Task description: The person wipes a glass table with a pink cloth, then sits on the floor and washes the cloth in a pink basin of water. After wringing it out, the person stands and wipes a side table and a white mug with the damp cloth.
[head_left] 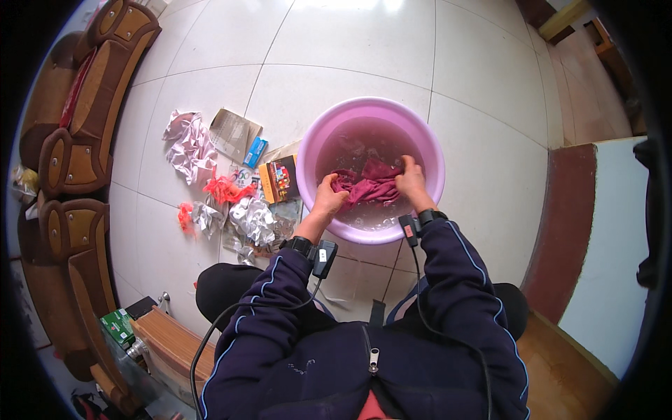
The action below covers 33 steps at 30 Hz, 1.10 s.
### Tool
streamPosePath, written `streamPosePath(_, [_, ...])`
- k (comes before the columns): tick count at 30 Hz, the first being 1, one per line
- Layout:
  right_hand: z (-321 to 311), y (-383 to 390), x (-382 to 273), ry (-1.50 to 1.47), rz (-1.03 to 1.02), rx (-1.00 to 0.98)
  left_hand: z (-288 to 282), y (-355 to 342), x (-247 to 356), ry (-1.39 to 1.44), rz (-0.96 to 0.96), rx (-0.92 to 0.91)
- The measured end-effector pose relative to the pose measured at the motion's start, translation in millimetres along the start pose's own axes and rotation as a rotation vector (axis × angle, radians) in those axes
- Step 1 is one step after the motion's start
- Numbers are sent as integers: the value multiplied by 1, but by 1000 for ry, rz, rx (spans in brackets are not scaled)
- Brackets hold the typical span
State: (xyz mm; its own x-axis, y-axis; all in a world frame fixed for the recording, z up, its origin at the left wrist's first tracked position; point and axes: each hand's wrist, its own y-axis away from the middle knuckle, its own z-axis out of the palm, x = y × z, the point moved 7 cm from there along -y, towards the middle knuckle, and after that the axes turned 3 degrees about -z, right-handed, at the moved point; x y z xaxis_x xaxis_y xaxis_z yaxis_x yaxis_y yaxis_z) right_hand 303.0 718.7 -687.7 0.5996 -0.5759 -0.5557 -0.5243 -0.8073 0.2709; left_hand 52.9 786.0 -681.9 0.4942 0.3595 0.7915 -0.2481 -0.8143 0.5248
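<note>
A round pink plastic basin (430, 203) stands on the floor in front of me, partly filled with cloudy, reddish water that has some bubbles on it. In the water lies a bunched, wet, dark red cloth (371, 185). My left hand (327, 196) grips the cloth's left end, its fingers curled into the folds. On the right end, my right hand (411, 178) is closed around the fabric, thumb side up. Both hands are over the basin, with the cloth stretched between them. What kind of garment or cloth it is, I cannot tell.
Left of the basin lie crumpled white paper (253, 220), red plastic scraps (227, 189), a grey-brown cardboard piece (234, 133), a small blue box (256, 151) and a black-and-yellow box (278, 179). A brown sofa (73, 164) lines the left side. Cables (448, 329) run from my wrists.
</note>
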Motion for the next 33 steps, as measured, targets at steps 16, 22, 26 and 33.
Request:
streamPosePath(16, [-13, 34, -108, -1040, -15, -716, 20, 24, 41, -558, 175, 12])
streamPosePath(22, [-55, 45, -142, -1426, -24, -789, 42, 9, 44, -394, 413, -86])
streamPosePath(26, [-46, 17, -92, -1465, 102, -654, 39, 4, 32, -81, 207, -194])
streamPosePath(33, [26, 11, -12, -1057, 502, -407, 15, 31, 78, 325, 200, -123])
